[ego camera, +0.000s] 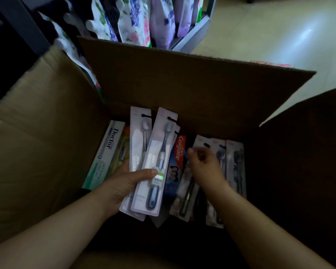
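Though clamped between the thumb and fingers of the left hand (124,183), could slide apart all the same: a fanned stack of toothbrush packs (157,152), slick plastic on the fronts, held tilted above the open cardboard box (182,80) and gripped only low on the cards. Hard to count exactly; two plainly, perhaps a third beneath. Hovers with the right hand (204,164) just over the loose packs (235,167) lying in the box beside the Colgate carton (179,150), fingers loosely curled round nothing, tips blurred. Looks set to pick up another pack. May catch two at once, given how closely overlapped down there. May snag a card corner or a hanger hole on a neighbour and drag it askew. Widens the fan and weakens the thumb's hold with every pack added on the left; could then spill back into the box, or against the Doctor carton (107,152) by the left wall. Dim light as well: easy to misjudge an edge, easy to close on the toothpaste instead of a brush.
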`<state>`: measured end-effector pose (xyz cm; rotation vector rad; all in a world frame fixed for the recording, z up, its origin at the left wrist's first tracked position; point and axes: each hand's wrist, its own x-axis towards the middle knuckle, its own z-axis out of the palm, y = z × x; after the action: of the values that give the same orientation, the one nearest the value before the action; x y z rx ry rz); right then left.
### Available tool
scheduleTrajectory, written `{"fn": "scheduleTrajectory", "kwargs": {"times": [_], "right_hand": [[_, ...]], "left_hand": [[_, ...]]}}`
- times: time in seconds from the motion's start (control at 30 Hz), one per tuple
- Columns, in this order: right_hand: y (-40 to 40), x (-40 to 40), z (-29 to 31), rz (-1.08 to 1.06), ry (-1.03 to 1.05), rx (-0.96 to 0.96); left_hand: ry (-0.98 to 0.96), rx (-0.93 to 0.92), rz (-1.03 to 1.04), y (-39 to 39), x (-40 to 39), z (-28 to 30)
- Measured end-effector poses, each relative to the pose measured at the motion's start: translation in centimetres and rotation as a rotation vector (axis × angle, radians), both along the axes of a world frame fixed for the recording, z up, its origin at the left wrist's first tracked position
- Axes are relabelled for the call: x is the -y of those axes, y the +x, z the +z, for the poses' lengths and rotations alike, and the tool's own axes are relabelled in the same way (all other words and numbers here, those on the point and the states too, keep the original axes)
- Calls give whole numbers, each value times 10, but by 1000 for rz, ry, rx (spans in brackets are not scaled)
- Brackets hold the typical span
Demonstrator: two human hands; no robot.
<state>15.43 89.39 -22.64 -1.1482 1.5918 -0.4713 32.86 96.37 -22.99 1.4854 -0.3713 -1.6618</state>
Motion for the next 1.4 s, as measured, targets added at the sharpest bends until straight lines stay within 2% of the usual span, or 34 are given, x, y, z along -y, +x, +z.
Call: {"fn": "scheduleTrajectory", "kwargs": {"times": [0.1,0.2,0.33,0.47,0.6,0.8,1.0,1.17,1.4], "right_hand": [[21,-15,24,111,293,225],[33,-24,46,157,288,190],[45,-37,93,105,295,200],[50,-50,175,93,260,311],[50,-57,278,133,217,401],[49,-65,449,225,35,408],[45,-81,624,341,-169,387],[47,-103,711,355,-293,391],[62,-127,770,440,-331,477]], "left_hand": [[-13,-29,-23,-2,1,12],[7,-61,-39,1,-3,35],[-1,-74,-9,5,-21,85],[-1,-108,110,16,-42,166],[-63,-93,185,20,-59,272],[-200,-65,268,17,-69,463],[-398,92,347,13,-90,633],[-492,101,394,10,-117,716],[-561,210,513,10,-151,779]]}}
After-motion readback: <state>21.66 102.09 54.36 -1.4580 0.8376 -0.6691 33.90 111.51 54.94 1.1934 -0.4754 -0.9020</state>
